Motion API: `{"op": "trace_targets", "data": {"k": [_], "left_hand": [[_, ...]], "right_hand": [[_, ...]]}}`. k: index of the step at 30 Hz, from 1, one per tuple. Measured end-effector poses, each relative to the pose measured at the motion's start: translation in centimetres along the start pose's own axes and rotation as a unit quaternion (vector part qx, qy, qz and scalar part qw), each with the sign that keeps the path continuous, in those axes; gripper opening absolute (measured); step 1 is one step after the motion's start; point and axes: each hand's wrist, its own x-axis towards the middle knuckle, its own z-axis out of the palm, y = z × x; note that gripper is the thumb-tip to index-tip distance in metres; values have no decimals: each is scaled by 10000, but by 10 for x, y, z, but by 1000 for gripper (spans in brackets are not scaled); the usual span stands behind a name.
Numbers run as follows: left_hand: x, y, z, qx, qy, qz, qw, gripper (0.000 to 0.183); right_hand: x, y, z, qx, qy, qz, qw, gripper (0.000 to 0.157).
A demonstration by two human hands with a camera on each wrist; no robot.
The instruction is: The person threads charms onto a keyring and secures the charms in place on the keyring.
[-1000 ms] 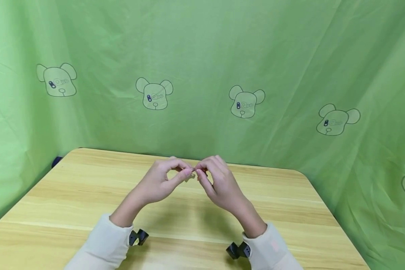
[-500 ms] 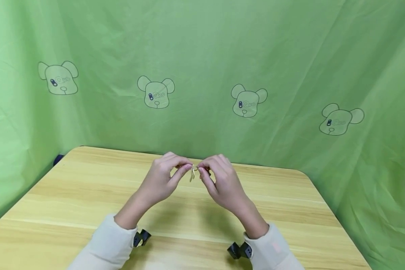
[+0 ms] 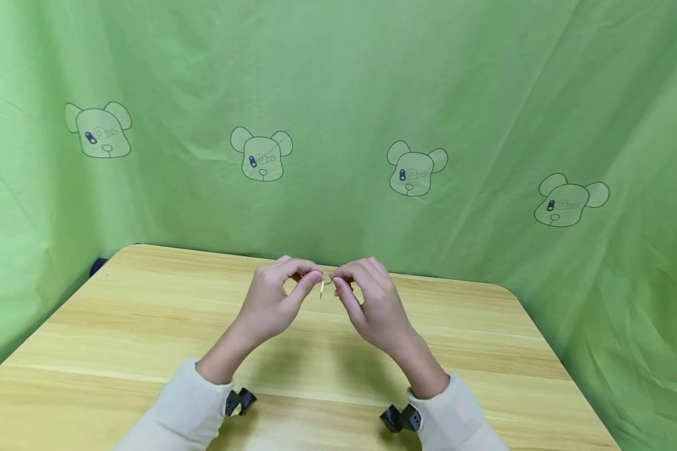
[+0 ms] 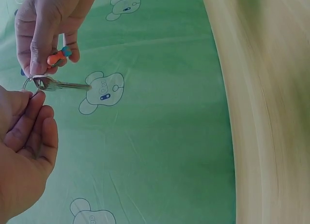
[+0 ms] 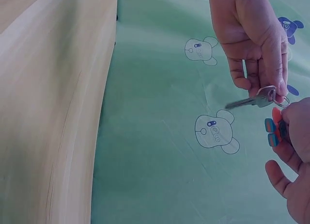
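Note:
Both hands meet above the table. My left hand pinches a metal key ring beside the key between thumb and index finger. My right hand pinches the ring's other side, a small gap from the left fingertips. A metal key hangs from the ring, blade pointing down in the head view. A small orange and blue charm sits under the right hand's fingers, partly hidden by them. Whether the left fingertips also touch the key's head cannot be told.
A light wooden table with rounded far corners lies below the hands. Green curtain printed with bear heads hangs behind and at both sides. Black wrist cameras are strapped at the cuffs.
The hands have drawn slightly apart and the ring now shows between them. The key has come into view and turned edge-on, hanging down. The left forearm shifted slightly right.

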Motion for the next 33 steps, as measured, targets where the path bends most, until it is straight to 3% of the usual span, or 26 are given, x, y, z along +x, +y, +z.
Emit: {"op": "trace_targets", "data": {"k": [9,19,33], "left_hand": [[-1,0,2,-33,-68,-219,9997,6],[-1,-1,5,617,-75,546,9966,7],[-2,-2,7,574,115,726,9956,7]], "right_hand": [[-1,2,0,-204,-23,-93,9997,5],[-1,1,1,-356,-100,-167,9992,7],[0,0,0,-419,-156,-384,9983,6]]}}
